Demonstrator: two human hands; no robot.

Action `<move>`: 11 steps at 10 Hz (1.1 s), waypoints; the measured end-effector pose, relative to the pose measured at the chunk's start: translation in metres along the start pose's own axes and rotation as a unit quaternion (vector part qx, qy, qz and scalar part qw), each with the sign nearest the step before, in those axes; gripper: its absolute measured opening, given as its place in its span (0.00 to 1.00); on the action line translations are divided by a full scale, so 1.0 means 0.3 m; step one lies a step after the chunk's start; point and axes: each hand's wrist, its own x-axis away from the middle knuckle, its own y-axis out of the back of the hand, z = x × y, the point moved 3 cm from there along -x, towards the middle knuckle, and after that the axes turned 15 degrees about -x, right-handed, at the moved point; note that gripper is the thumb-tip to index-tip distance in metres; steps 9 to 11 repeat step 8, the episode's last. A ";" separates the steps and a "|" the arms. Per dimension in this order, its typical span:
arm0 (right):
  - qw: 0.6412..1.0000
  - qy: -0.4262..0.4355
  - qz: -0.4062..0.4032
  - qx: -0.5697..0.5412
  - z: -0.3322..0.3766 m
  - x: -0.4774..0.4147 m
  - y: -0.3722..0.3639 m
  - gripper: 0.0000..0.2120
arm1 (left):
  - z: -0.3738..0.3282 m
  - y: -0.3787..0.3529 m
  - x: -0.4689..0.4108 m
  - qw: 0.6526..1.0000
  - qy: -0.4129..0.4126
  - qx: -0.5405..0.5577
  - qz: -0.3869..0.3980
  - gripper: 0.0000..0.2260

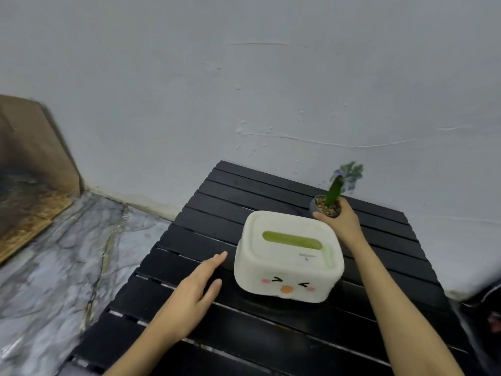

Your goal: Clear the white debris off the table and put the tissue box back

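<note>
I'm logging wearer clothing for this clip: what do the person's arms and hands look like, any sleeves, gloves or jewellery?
Both forearms are bare right to the frame edge, with no sleeves showing. The left hand and right hand wear no gloves, and no rings, watch or bracelet are visible.

Left hand flat and spread; right hand curled in a grip.

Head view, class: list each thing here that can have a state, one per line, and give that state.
Tissue box: upright on the table, lid on, no tissue sticking out of the green slot.
Plant pot: upright, gripped by the right hand.
Right hand: closed around the pot.
Left hand: open, flat, fingers straight, holding nothing.
Table: dark slats, box resting on it.
</note>
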 end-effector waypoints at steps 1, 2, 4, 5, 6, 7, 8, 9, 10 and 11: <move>0.998 -0.011 -0.058 -0.002 -0.004 0.128 0.120 0.27 | -0.009 0.003 0.000 1.000 -0.002 0.002 -0.002 0.20; 0.996 -0.028 -0.080 0.013 0.011 0.290 0.205 0.26 | -0.017 0.012 -0.001 1.000 0.002 0.002 -0.008 0.21; 0.997 -0.053 -0.046 0.020 -0.003 0.553 0.235 0.23 | -0.022 0.013 0.010 1.000 0.009 -0.010 -0.002 0.21; 0.997 -0.067 -0.046 0.015 -0.035 0.597 0.213 0.21 | -0.023 0.014 0.013 1.000 0.008 -0.009 -0.005 0.21; 0.996 -0.074 -0.053 0.020 -0.059 0.611 0.192 0.25 | -0.025 0.012 0.020 1.000 0.008 -0.012 0.001 0.21; 0.995 -0.083 -0.045 0.012 -0.074 0.604 0.187 0.30 | -0.027 0.012 0.021 1.000 -0.001 -0.017 0.008 0.22; 0.995 -0.079 -0.058 0.006 -0.052 0.643 0.193 0.36 | -0.035 0.016 0.027 1.000 -0.011 -0.018 0.007 0.22; 0.995 -0.079 -0.058 0.006 -0.052 0.643 0.193 0.36 | -0.035 0.016 0.027 1.000 -0.011 -0.018 0.007 0.22; 0.995 -0.079 -0.058 0.006 -0.052 0.643 0.193 0.36 | -0.035 0.016 0.027 1.000 -0.011 -0.018 0.007 0.22; 0.995 -0.079 -0.058 0.006 -0.052 0.643 0.193 0.36 | -0.035 0.016 0.027 1.000 -0.011 -0.018 0.007 0.22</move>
